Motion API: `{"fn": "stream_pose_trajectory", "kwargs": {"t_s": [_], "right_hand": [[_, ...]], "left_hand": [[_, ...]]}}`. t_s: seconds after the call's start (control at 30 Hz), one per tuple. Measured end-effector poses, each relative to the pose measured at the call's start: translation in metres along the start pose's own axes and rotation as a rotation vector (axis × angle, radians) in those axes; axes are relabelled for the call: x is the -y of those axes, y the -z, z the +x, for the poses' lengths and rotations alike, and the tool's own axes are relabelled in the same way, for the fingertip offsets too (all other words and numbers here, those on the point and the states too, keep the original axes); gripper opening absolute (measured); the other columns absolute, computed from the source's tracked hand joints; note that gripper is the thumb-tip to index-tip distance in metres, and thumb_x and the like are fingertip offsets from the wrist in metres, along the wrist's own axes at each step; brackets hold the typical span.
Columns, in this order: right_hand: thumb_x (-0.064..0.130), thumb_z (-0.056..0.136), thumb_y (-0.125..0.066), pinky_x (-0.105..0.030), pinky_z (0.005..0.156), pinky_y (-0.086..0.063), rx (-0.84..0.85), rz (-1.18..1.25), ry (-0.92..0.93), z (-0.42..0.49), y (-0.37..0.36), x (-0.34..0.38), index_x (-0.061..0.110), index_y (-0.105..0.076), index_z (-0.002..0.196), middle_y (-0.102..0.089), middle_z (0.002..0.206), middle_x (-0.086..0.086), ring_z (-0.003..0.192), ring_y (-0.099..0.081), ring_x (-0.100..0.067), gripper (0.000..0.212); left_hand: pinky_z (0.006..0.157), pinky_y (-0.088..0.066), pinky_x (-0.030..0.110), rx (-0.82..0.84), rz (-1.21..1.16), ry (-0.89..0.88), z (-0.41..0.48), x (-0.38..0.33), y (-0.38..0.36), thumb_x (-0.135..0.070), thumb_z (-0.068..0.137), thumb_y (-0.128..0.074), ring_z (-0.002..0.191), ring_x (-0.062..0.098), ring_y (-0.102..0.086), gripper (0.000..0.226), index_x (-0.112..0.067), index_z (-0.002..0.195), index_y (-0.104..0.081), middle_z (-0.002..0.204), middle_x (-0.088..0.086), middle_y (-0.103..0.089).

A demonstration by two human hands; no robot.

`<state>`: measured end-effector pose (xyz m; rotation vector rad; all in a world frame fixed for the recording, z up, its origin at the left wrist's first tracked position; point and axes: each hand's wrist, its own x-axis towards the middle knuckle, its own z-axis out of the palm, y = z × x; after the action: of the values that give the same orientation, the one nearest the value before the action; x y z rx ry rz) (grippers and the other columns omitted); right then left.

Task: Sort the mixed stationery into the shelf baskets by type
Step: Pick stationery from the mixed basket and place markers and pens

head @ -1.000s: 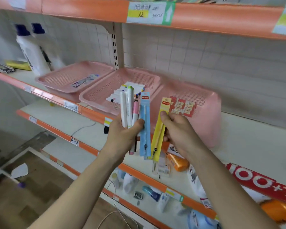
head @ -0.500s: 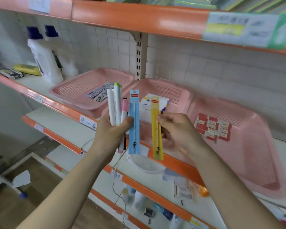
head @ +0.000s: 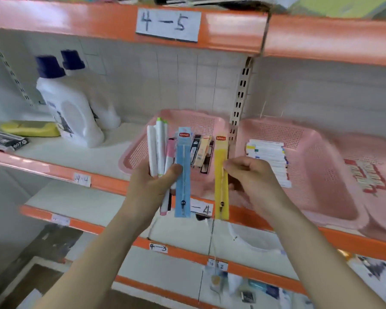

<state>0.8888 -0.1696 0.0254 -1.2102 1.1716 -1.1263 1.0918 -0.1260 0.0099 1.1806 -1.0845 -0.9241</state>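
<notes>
My left hand (head: 153,182) grips a fan of white markers (head: 157,148), a pink marker (head: 168,161) and a long blue pen pack (head: 183,175), all upright. My right hand (head: 252,175) pinches a long yellow pen pack (head: 221,175) just right of the blue one. Behind them on the shelf stand three pink baskets: the left basket (head: 140,150) holds similar flat packs (head: 202,152), the middle basket (head: 314,166) holds a row of white markers (head: 270,159), and the right basket (head: 383,192) holds red-and-white erasers (head: 368,175).
Two white detergent bottles (head: 69,103) with blue caps stand at the left of the shelf, beside a yellow sponge (head: 29,128) and a dark packet (head: 5,141). The orange shelf edge (head: 103,181) runs below the baskets. Lower shelves hold a white bowl (head: 252,239) and small goods.
The view has swung left, so the baskets now sit further right. My right hand has drawn the yellow pack away from the bundle in my left hand.
</notes>
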Motion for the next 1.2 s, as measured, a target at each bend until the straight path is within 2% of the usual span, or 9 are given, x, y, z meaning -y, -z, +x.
{"fn": "stream_pose_trajectory", "kwargs": {"t_s": [0.23,0.37,0.5,0.7,0.77,0.87,1.0,1.13,1.2], "right_hand": [[0.011,0.091,-0.067,-0.018,0.047,-0.043,-0.077,-0.081,0.023,0.004,-0.037,0.004,0.007,-0.075,0.083,-0.066,0.065,-0.003,0.053,-0.055,-0.009,0.012],[0.011,0.093,-0.066,-0.019,0.051,-0.045,-0.092,-0.131,0.021,0.018,-0.038,0.009,0.008,-0.075,0.082,-0.066,0.065,-0.003,0.054,-0.057,-0.007,0.014],[0.009,0.094,-0.064,-0.016,0.051,-0.047,-0.047,-0.173,0.029,0.042,-0.043,0.009,0.010,-0.073,0.080,-0.064,0.056,0.005,0.053,-0.058,-0.005,0.016],[0.011,0.093,-0.064,-0.021,0.054,-0.049,0.012,-0.245,-0.037,0.096,-0.053,0.010,0.012,-0.071,0.078,-0.064,0.053,0.003,0.049,-0.055,-0.008,0.017],[0.011,0.091,-0.065,-0.019,0.053,-0.049,0.028,-0.283,-0.064,0.119,-0.062,0.009,0.013,-0.070,0.074,-0.064,0.051,0.003,0.045,-0.054,-0.005,0.018],[0.007,0.087,-0.066,-0.019,0.054,-0.053,0.050,-0.352,-0.110,0.155,-0.084,0.004,0.013,-0.071,0.064,-0.065,0.052,0.000,0.045,-0.058,-0.007,0.024],[0.005,0.080,-0.067,-0.038,0.073,-0.059,-0.009,-0.507,-0.183,0.201,-0.120,-0.009,0.000,-0.071,0.070,-0.071,0.067,-0.015,0.060,-0.065,-0.022,0.012],[-0.004,0.083,-0.053,-0.022,0.039,-0.048,-0.051,-0.543,-0.294,0.231,-0.151,-0.025,0.000,-0.058,0.074,-0.059,0.042,-0.006,0.037,-0.058,-0.016,0.011],[-0.004,0.084,-0.051,-0.022,0.044,-0.048,-0.058,-0.541,-0.313,0.241,-0.163,-0.036,0.000,-0.059,0.075,-0.062,0.052,-0.009,0.041,-0.059,-0.018,0.012]], "left_hand": [[0.074,-0.060,0.047,0.112,-0.079,0.003,0.034,0.000,0.034,-0.014,0.094,-0.066,0.089,0.028,-0.074,0.032,-0.045,0.087,-0.073,0.095,0.004,-0.076],[0.080,-0.060,0.054,0.116,-0.045,0.019,0.054,0.004,0.036,-0.025,0.086,-0.071,0.087,0.026,-0.074,0.014,-0.033,0.097,-0.073,0.093,0.003,-0.076],[0.088,-0.055,0.058,0.092,-0.004,0.051,0.073,0.002,0.035,-0.044,0.070,-0.075,0.097,0.034,-0.071,0.053,-0.022,0.117,-0.066,0.104,0.008,-0.074],[0.067,-0.062,0.044,0.077,0.016,0.031,0.110,0.003,0.040,-0.020,0.092,-0.069,0.088,0.031,-0.074,0.013,-0.015,0.104,-0.068,0.091,0.003,-0.077],[0.070,-0.062,0.049,0.059,0.029,0.019,0.123,0.005,0.045,-0.023,0.089,-0.071,0.086,0.029,-0.074,0.006,-0.020,0.094,-0.070,0.085,0.000,-0.075],[0.073,-0.060,0.053,0.034,0.054,0.017,0.140,0.010,0.053,-0.026,0.085,-0.072,0.079,0.034,-0.071,0.004,-0.023,0.085,-0.070,0.078,0.000,-0.071],[0.064,-0.059,0.044,0.065,0.078,0.024,0.166,0.016,0.068,-0.018,0.092,-0.068,0.067,0.022,-0.068,0.011,-0.018,0.081,-0.069,0.070,-0.002,-0.069],[0.063,-0.058,0.043,0.145,0.053,0.043,0.191,0.020,0.087,-0.019,0.090,-0.069,0.069,0.028,-0.067,0.016,-0.003,0.090,-0.068,0.075,0.010,-0.068],[0.063,-0.059,0.046,0.162,0.049,0.046,0.199,0.021,0.094,-0.016,0.092,-0.069,0.071,0.030,-0.066,0.016,0.000,0.091,-0.066,0.078,0.016,-0.068]]}}
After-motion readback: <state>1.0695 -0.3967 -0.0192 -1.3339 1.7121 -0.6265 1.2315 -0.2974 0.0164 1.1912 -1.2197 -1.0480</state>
